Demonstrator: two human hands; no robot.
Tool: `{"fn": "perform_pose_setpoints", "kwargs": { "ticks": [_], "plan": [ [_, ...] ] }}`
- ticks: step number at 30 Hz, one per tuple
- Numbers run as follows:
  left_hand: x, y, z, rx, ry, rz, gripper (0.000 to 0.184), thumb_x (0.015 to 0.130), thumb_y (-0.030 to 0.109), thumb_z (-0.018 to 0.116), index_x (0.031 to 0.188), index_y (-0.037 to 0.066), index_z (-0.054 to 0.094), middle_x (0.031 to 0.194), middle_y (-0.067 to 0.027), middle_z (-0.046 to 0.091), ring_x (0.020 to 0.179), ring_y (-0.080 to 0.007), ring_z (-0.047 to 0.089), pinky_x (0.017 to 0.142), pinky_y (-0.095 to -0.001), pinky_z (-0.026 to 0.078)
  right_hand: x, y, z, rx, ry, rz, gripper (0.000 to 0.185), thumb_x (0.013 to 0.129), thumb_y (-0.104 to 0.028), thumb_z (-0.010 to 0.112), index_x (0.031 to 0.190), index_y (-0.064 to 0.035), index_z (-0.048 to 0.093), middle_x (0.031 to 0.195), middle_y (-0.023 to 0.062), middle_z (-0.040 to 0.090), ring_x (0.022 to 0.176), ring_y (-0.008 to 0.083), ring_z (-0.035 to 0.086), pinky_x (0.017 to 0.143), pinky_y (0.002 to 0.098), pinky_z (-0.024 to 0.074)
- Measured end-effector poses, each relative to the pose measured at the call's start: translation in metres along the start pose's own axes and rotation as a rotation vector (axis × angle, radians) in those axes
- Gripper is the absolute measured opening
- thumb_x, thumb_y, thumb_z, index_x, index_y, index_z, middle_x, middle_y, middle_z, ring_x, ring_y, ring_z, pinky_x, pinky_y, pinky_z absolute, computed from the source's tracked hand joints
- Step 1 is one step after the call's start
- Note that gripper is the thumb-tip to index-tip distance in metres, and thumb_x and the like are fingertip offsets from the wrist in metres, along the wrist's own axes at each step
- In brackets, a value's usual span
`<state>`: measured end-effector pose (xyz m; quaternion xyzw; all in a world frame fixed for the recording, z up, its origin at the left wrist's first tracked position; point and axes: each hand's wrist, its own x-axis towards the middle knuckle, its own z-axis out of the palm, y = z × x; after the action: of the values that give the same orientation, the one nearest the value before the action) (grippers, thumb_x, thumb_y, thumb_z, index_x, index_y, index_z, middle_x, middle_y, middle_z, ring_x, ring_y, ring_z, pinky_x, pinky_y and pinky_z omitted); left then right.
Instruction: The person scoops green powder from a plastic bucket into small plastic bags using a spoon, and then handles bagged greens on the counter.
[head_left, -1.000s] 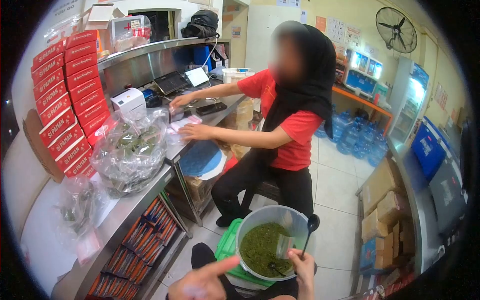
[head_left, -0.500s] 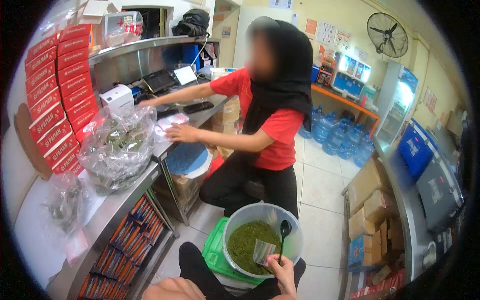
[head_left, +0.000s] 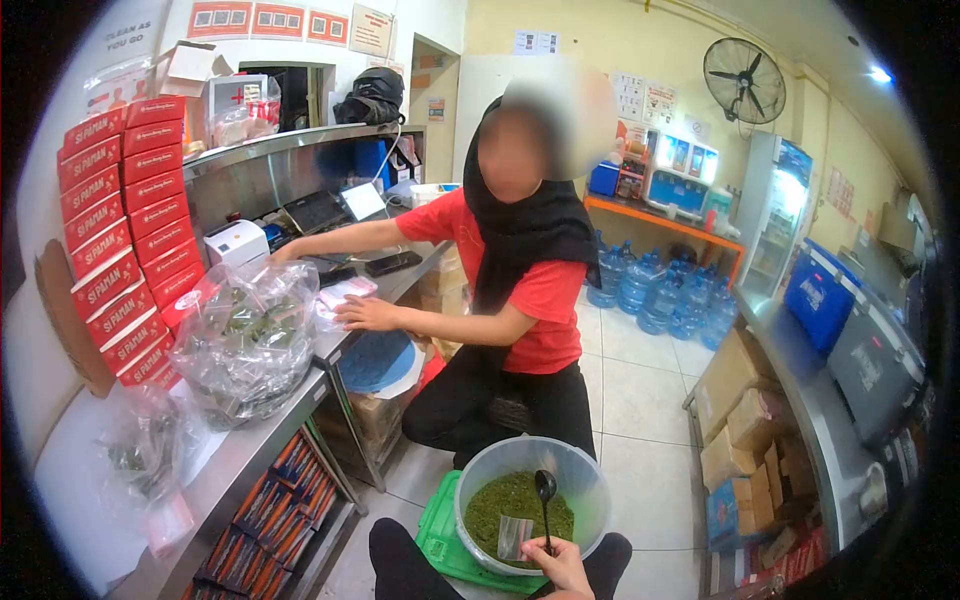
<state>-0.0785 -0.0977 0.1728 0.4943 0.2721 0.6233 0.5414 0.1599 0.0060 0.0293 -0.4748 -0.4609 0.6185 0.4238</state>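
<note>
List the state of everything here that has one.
Right hand, closed on spoon and bag
Black spoon, held bowl up
Small clear bag, held, looks empty
Tub, open, part-filled with green shreds
Green lid, off, partly hidden
Red boxes, stacked
Large clear bag, full
Fridge, shut, lit
Blue cooler, shut

a black, long-handled spoon [head_left: 545, 487] is standing bowl up in the right hand [head_left: 564, 566]; a small clear bag [head_left: 514, 538] is hanging beside its handle, above green crumbs [head_left: 497, 496] lying inside a round, translucent tub [head_left: 590, 490].
</note>
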Motion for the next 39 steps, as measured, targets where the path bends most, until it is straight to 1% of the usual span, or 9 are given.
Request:
{"fn": "perform_pose_setpoints", "kwargs": {
  "ticks": [9, 12, 15, 19, 26, 27, 34, 36, 39],
  "plan": [
    [0.023, -0.128, 0.008, 0.142, 0.344, -0.363, 0.021, 0.080, 0.020, 0.066, 0.078, 0.002, 0.057, 0.068, -0.0033, 0.057, 0.060, -0.0067, 0.050, 0.052, -0.0219, 0.040, -0.016, -0.032, 0.024, -0.269, -0.140, -0.313, 0.009, 0.078, -0.007, 0.064, 0.083, -0.0005, 0.062, 0.068, 0.0019, 0.060, 0.060, 0.0082, 0.054, 0.055, 0.0210, 0.0420],
    [0.013, -0.161, -0.002, 0.430, 0.207, -0.239, 0.020, 0.078, 0.017, 0.068, 0.082, 0.000, 0.060, 0.073, -0.0035, 0.061, 0.067, -0.0069, 0.055, 0.059, -0.0212, 0.044, -0.005, 0.011, 0.016, -0.046, -0.239, 0.025, 0.022, 0.085, -0.019, 0.053, 0.090, 0.0018, 0.060, 0.080, 0.0062, 0.063, 0.073, 0.0138, 0.056, 0.066, 0.0269, 0.0438],
    [0.012, -0.160, -0.003, 0.449, 0.175, -0.500, 0.021, 0.081, 0.019, 0.066, 0.084, -0.001, 0.064, 0.076, -0.0010, 0.064, 0.073, -0.0069, 0.057, 0.068, -0.0241, 0.047, -0.013, 0.021, 0.008, -0.184, -0.250, 0.040, 0.021, 0.083, -0.019, 0.058, 0.090, 0.0015, 0.060, 0.076, 0.0045, 0.061, 0.070, 0.0120, 0.054, 0.064, 0.0264, 0.0433],
    [0.024, -0.147, -0.002, 0.276, 0.066, -0.401, 0.018, 0.087, 0.017, 0.057, 0.078, 0.002, 0.060, 0.079, -0.0121, 0.063, 0.065, -0.0178, 0.057, 0.057, -0.0300, 0.045, -0.012, -0.031, 0.009, -0.343, -0.302, -0.190, 0.018, 0.078, -0.015, 0.067, 0.078, 0.0009, 0.058, 0.066, -0.0001, 0.056, 0.061, 0.0076, 0.047, 0.056, 0.0255, 0.0407],
    [0.031, -0.170, 0.012, 0.252, -0.051, -0.029, 0.018, 0.086, 0.015, 0.055, 0.074, 0.002, 0.057, 0.066, -0.0072, 0.058, 0.058, -0.0167, 0.057, 0.054, -0.0292, 0.045, -0.012, -0.007, -0.007, -0.330, -0.345, -0.166, 0.021, 0.083, -0.017, 0.057, 0.090, 0.0021, 0.059, 0.076, 0.0048, 0.059, 0.070, 0.0107, 0.051, 0.062, 0.0257, 0.0415],
    [0.035, -0.129, 0.036, 0.581, 0.059, -0.018, 0.024, 0.086, 0.020, 0.054, 0.070, 0.003, 0.056, 0.066, -0.0075, 0.059, 0.059, -0.0176, 0.058, 0.054, -0.0297, 0.046, -0.013, -0.001, -0.009, -0.322, -0.343, -0.180, 0.022, 0.084, -0.018, 0.055, 0.090, 0.0025, 0.059, 0.078, 0.0059, 0.059, 0.071, 0.0117, 0.051, 0.064, 0.0262, 0.0417],
    [0.035, -0.163, 0.021, 0.280, -0.102, -0.266, 0.026, 0.084, 0.025, 0.056, 0.069, 0.003, 0.055, 0.067, -0.0104, 0.060, 0.060, -0.0223, 0.059, 0.053, -0.0340, 0.046, -0.015, -0.040, -0.010, -0.373, -0.363, -0.197, 0.020, 0.082, -0.015, 0.047, 0.084, 0.0025, 0.057, 0.064, 0.0059, 0.053, 0.060, 0.0157, 0.049, 0.056, 0.0292, 0.0398],
    [0.030, -0.206, 0.008, 1.180, -0.266, -0.066, 0.023, 0.080, 0.023, 0.059, 0.073, 0.002, 0.058, 0.067, -0.0120, 0.060, 0.063, -0.0273, 0.058, 0.054, -0.0388, 0.044, -0.008, -0.009, -0.012, -0.415, -0.207, -0.358, 0.019, 0.080, -0.015, 0.048, 0.076, 0.0014, 0.056, 0.058, 0.0088, 0.051, 0.053, 0.0209, 0.048, 0.051, 0.0324, 0.0387],
    [0.044, -0.165, 0.035, 1.087, -0.010, -0.331, 0.024, 0.082, 0.031, 0.057, 0.086, 0.008, 0.063, 0.075, -0.0182, 0.061, 0.068, -0.0266, 0.060, 0.053, -0.0444, 0.044, -0.002, -0.043, -0.016, -0.677, 0.109, -0.500, 0.015, 0.075, -0.017, 0.055, 0.072, -0.0020, 0.053, 0.065, 0.0201, 0.054, 0.060, 0.0369, 0.053, 0.053, 0.0369, 0.0407]
  ]
}}
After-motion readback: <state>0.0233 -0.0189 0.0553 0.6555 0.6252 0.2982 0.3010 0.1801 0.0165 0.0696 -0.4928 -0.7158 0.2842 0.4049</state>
